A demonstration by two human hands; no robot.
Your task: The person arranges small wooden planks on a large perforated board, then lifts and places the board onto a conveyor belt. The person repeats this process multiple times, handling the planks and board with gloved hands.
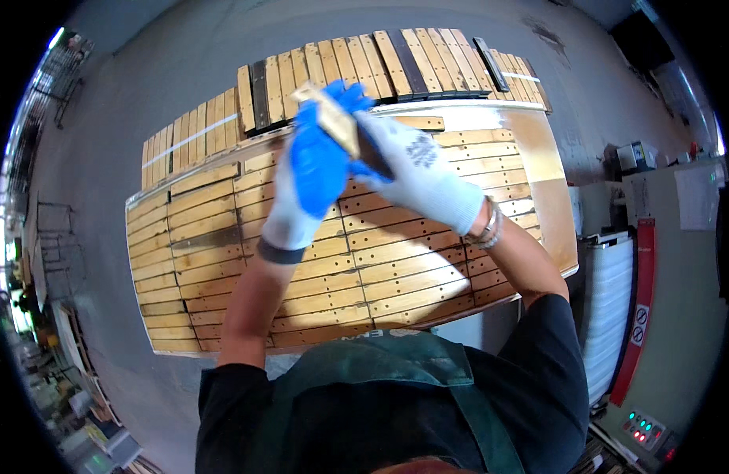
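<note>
I hold one wooden slat (338,124) up in front of me, above the far part of a broad board (560,217). My left hand (313,162) grasps it from the left, blue palm side showing; my right hand (404,154), its white glove back toward the view, grips from the right.

Most of the board is covered with slats laid close in columns (412,288); bare surface shows along its right end and part of its far edge, where a single loose slat (420,123) lies. Just beyond that edge, many more stand side by side in a long row (443,63). The laid columns look nearly complete, but I cannot tell which pieces are finished and which remain.

The held slat is narrow, pale yellow-brown, and tilted, its upper end leaning left. A dark brown surface shows beside it, partly covered by my right glove; whether that is its side or another piece, I cannot tell.
</note>
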